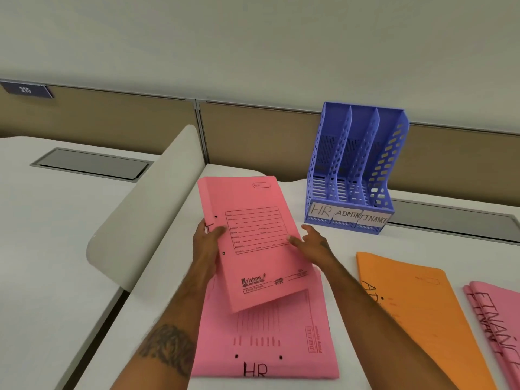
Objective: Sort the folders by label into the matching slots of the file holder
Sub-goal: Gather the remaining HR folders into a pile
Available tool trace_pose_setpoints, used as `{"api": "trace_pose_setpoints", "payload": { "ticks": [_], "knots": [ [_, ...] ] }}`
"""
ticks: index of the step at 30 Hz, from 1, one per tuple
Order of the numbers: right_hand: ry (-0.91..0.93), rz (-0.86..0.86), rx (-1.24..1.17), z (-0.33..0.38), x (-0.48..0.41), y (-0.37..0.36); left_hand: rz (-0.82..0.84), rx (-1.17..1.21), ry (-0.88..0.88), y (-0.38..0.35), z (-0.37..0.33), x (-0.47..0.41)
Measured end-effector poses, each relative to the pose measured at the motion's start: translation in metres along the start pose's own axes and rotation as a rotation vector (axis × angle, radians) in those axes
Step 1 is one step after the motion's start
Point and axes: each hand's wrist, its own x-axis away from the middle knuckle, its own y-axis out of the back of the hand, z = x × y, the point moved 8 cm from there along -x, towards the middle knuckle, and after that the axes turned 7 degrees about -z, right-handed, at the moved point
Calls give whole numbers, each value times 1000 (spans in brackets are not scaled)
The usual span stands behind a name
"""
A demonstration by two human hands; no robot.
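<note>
Both hands are on one pink folder (253, 243), raised above the near-left part of the worktop (346, 244). Left hand (208, 244) grips the folder's left edge beside the two punched holes, thumb curled over the front. A handwritten mark sits under that thumb, and too little of it shows to read. Right hand (311, 240) is at the folder's right edge with the thumb tip on the front and the other fingers loosely spread just beside the edge. Whether any finger lies behind the card cannot be told. The folder is tilted, its printed form facing up, with a "Krishna" logo near its lower edge; the small print is too blurred to read.

Under it a second pink folder (267, 347) lies flat at the worktop's near edge, marked "HR" along its near side, its far part hidden by the held one. To the right lies an orange folder (416, 305). Its writing begins "AD", and the right forearm crosses the rest. At the right edge of the view a small stack of pink folders (495, 319) reads "FINANCE" and is cut off by the frame.

A blue file holder (354, 170) stands upright near the worktop's far edge, well apart from the hands. Its three slots are tagged HR, ADMIN and FINANCE from left to right, the last letter running into the corner. A curved grey divider (146, 209) bounds the worktop's left edge.
</note>
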Motion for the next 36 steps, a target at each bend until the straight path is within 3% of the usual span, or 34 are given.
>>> {"api": "trace_pose_setpoints", "payload": {
  "ticks": [3,10,13,17,23,29,33,36],
  "knots": [
    [-5,24,-121,-3,22,20,63,39,9,-1,-10,28],
    [-35,244,-656,-15,75,61,226,64,-29,-19,-27,99],
    [9,280,-720,-19,98,82,249,53,-62,-30,-25,132],
    [62,208,-734,-37,123,113,229,70,-57,-38,-17,167],
    [75,73,-742,-76,142,148,-71,208,119,-4,35,195],
    [71,2,-765,-104,141,176,-652,-22,303,62,106,222],
    [61,-18,-779,-115,135,188,-772,-59,463,69,139,249],
    [58,-24,-768,-120,129,192,-648,-81,452,56,149,252]
  ]
}}
